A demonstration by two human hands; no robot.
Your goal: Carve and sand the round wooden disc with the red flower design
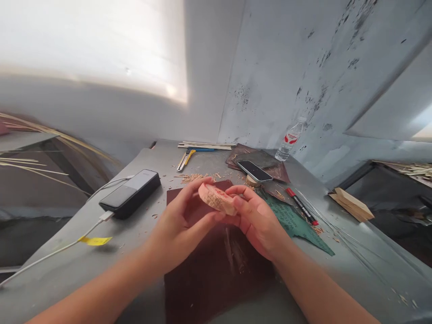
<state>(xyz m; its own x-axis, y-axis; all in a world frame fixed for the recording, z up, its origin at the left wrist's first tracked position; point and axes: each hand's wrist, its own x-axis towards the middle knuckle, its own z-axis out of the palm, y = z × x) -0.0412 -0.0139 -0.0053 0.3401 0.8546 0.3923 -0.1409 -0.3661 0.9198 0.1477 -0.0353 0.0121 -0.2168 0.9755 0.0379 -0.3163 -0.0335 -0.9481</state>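
- Lying on the left of the grey metal worktop (pixel 141 225) is a black-and-grey rectangular power bank (pixel 131 193); a white cable (pixel 93 228) with a yellow tag (pixel 96 241) runs from its near end.
- Farther back, right of the power bank, lies a yellow-and-silver utility knife (pixel 185 158), with pale wood shavings (pixel 194 178) just nearer.
- The left hand (pixel 175 225) pinches the left side of a pale, rough-edged wooden disc (pixel 216 200) (red markings show on its upper face) between thumb and fingers.
- The disc is held off the worktop, above a dark brown flat sheet (pixel 202 283).
- The right hand (pixel 261 220) pinches the disc's right end, fingers curled.
- Beyond the right hand lies a black-screened phone (pixel 254 171); behind it stands a clear plastic bottle (pixel 286 144) with a red-and-white label.
- Farther right come a green sheet (pixel 286 220) with writing, a black marker with red ends (pixel 302 206), and thin silvery wires (pixel 332 229).
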